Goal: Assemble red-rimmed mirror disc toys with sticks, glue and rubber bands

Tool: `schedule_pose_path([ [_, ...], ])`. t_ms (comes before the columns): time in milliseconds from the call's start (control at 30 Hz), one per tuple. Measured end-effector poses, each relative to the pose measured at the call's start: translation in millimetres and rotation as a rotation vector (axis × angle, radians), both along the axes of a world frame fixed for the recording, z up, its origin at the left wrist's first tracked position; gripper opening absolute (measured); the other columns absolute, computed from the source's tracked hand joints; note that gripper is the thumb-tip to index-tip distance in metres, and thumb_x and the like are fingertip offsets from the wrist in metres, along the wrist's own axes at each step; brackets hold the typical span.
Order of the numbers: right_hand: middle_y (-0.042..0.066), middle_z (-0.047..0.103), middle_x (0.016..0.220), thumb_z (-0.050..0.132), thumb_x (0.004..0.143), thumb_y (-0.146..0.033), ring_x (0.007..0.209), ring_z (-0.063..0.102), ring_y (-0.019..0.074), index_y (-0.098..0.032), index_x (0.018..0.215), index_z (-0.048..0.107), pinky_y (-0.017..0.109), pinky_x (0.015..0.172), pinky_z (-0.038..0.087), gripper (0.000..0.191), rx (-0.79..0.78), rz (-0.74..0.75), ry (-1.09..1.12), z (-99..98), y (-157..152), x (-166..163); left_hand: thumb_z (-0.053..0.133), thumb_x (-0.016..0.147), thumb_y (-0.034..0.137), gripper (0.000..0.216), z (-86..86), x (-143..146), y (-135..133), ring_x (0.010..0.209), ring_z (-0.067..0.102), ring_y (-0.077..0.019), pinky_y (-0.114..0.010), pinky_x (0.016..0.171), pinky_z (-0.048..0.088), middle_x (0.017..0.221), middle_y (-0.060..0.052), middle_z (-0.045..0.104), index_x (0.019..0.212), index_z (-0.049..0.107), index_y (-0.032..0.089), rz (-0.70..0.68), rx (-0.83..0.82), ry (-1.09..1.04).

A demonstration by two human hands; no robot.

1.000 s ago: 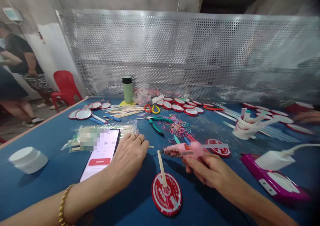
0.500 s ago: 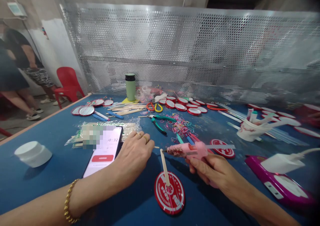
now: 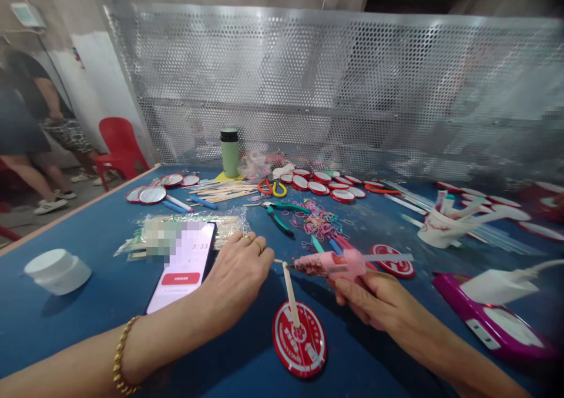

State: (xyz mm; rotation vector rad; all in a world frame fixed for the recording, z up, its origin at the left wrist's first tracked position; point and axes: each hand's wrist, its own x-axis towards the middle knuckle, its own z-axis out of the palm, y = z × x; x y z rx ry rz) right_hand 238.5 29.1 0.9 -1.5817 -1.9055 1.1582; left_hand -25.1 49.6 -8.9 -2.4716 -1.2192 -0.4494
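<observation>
In my right hand is a pink glue gun, pointing left, with a clear glue stick out of its back. Its nozzle meets the top end of a flat wooden stick. That stick stands slightly tilted on a round red lid with white print, lying on the table. My left hand has its fingers pinched together on a thin wooden stick; only the tip shows, close to the nozzle and the flat stick's top. Whether they touch, I cannot tell.
A phone lies under my left forearm, by bagged sticks. Teal-handled pliers, coloured clips and several red-rimmed discs lie beyond. To the right are a white cup of pens and a purple power strip.
My left hand has shifted very slightly right, the thin stick's tip closer to the flat stick's top. The glue gun stays in place. The phone's timer has advanced one second.
</observation>
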Motion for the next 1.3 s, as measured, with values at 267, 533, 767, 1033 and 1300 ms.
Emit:
schedule_pose_path([
  [267,-0.004,0.04,0.061,0.045,0.089,-0.068,0.055,0.036,0.0099,-0.015,0.082,0.063,0.023,0.049,0.027,0.057,0.0,-0.003,-0.002,-0.6,0.1,-0.6,0.053,0.09,0.01,0.013,2.0,0.5,0.3,0.08,0.054,-0.0245,-0.038,0.073,0.039,0.087,-0.007,0.064,0.082,0.059,0.018,0.01,-0.028,-0.009],
  [533,-0.003,0.041,0.062,0.046,0.089,-0.068,0.056,0.036,0.0098,-0.015,0.08,0.062,0.023,0.048,0.027,0.056,0.001,-0.018,0.002,-1.4,-0.7,0.4,0.053,0.09,0.009,0.013,2.7,0.0,-0.9,0.079,0.054,-0.0235,-0.037,0.073,0.039,0.086,-0.007,0.063,0.082,0.059,0.017,0.008,-0.018,-0.006],
  [767,-0.003,0.042,0.06,0.046,0.087,-0.07,0.055,0.037,0.0105,-0.016,0.079,0.063,0.024,0.048,0.028,0.057,0.018,-0.024,-0.013,0.6,-0.5,-0.2,0.054,0.089,0.008,0.013,2.0,-0.5,-0.4,0.08,0.054,-0.0236,-0.038,0.073,0.04,0.086,-0.007,0.063,0.082,0.059,0.017,0.001,-0.004,-0.008],
  [1033,-0.003,0.042,0.06,0.046,0.088,-0.069,0.055,0.037,0.0102,-0.015,0.08,0.063,0.024,0.049,0.029,0.056,0.016,-0.019,-0.013,0.0,-1.1,1.4,0.054,0.09,0.009,0.012,3.8,0.7,-0.2,0.079,0.054,-0.0231,-0.037,0.073,0.039,0.086,-0.007,0.064,0.082,0.059,0.017,0.015,-0.013,0.009],
  [1300,-0.002,0.043,0.06,0.045,0.087,-0.071,0.055,0.038,0.011,-0.016,0.078,0.063,0.024,0.05,0.03,0.058,0.023,-0.021,-0.031,0.9,-1.4,0.9,0.053,0.09,0.009,0.014,3.3,0.7,-0.4,0.077,0.053,-0.0227,-0.037,0.071,0.038,0.084,-0.007,0.063,0.08,0.059,0.017,0.0,-0.005,0.001],
])
